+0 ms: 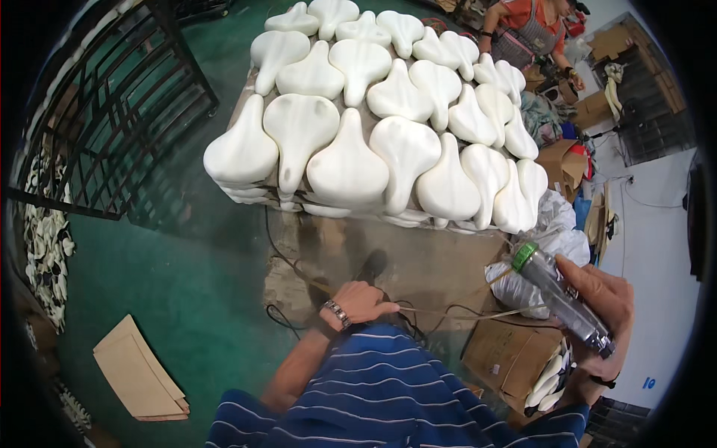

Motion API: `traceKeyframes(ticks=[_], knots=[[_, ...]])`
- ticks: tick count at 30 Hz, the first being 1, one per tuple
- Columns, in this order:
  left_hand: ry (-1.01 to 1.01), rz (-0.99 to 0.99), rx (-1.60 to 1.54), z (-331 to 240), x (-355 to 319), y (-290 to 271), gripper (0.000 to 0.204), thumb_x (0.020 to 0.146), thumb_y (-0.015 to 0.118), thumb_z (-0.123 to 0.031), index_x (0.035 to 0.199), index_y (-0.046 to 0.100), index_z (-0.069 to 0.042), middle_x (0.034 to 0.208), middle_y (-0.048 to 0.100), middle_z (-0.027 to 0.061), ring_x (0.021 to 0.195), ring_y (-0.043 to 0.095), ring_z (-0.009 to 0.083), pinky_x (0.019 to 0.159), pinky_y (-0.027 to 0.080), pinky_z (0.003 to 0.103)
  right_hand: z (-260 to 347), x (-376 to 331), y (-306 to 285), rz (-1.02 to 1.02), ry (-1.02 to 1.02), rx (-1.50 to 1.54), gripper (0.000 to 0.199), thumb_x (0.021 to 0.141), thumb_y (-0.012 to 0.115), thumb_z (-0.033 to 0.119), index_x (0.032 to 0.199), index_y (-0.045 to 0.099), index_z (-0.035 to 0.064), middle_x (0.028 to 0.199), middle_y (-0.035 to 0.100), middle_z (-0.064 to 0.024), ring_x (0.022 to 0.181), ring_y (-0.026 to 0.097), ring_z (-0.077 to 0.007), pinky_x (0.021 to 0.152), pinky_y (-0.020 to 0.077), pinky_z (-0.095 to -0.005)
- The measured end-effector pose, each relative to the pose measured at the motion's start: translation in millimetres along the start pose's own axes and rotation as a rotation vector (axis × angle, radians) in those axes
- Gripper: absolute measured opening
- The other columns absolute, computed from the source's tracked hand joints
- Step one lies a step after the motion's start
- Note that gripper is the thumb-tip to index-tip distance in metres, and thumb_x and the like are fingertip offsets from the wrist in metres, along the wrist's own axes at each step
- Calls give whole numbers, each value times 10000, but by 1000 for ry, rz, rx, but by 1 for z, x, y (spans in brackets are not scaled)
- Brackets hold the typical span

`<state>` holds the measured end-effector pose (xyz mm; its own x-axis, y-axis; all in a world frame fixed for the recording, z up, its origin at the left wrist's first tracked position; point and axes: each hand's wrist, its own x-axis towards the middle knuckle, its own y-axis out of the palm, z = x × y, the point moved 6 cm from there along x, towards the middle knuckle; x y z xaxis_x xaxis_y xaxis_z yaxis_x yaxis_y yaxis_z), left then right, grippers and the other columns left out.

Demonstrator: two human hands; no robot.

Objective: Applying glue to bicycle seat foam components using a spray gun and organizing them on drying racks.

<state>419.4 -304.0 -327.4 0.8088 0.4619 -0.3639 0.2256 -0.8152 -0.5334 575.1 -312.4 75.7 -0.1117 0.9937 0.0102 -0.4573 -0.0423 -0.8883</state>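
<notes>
Our right grip (614,302) wraps the clear, green-ended tool (559,290), its tip angled up-left toward the white saddles (403,93) beyond, and we do best keeping it steady, clear of their faces, while whether our left grip (360,301), off leftward, holds anything we cannot tell.

- Held in right hand (614,306): transparent cylindrical handheld tool (559,291), fitted with green collar (525,256) and dark end; tilted, green end toward upper left, near front right corner of saddle stack.
- Stacked in layers ahead, top layer in rows: smooth white bicycle saddles (349,175); front-row noses pointing alternately away and near; grey smudges on one.
- Running near left hand (360,302): thin pale cord (429,310), slack; contact indiscernible.
</notes>
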Motion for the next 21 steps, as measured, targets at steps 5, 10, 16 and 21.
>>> traceKeyframes(ticks=[5, 10, 16, 21], knots=[[18, -20, 4, -3, 3, -1, 706, 904, 502, -703, 790, 746, -50, 633, 646, 175, 664, 652, 374, 653, 503, 464, -2, -5, 8, 112, 43, -16, 668, 723, 740, 311, 1287, 645, -32, 766, 650, -150, 643, 663, -229, 588, 486, -310], [31, -48, -14, -4, 5, -1, 705, 912, 502, -696, 729, 718, -50, 600, 624, 172, 633, 640, 368, 622, 488, 468, -16, -1, 4, 13, 52, -14, 677, 755, 728, 374, 1307, 641, -10, 749, 649, -140, 642, 658, -229, 582, 480, -313], [36, -73, -16, -6, 6, -2, 699, 912, 507, -688, 705, 709, -52, 590, 619, 165, 593, 627, 365, 587, 476, 466, -19, -10, 6, -15, 183, 70, 692, 667, 720, 444, 1169, 718, -32, 698, 621, -125, 583, 566, -210, 569, 401, -302], [55, -46, 25, -8, 13, 5, 712, 904, 499, -705, 712, 715, -54, 588, 619, 165, 598, 632, 365, 587, 476, 470, -26, -13, 4, -152, 259, 79, 669, 702, 704, 423, 1197, 705, -28, 726, 627, -130, 612, 581, -212, 579, 402, -305]])
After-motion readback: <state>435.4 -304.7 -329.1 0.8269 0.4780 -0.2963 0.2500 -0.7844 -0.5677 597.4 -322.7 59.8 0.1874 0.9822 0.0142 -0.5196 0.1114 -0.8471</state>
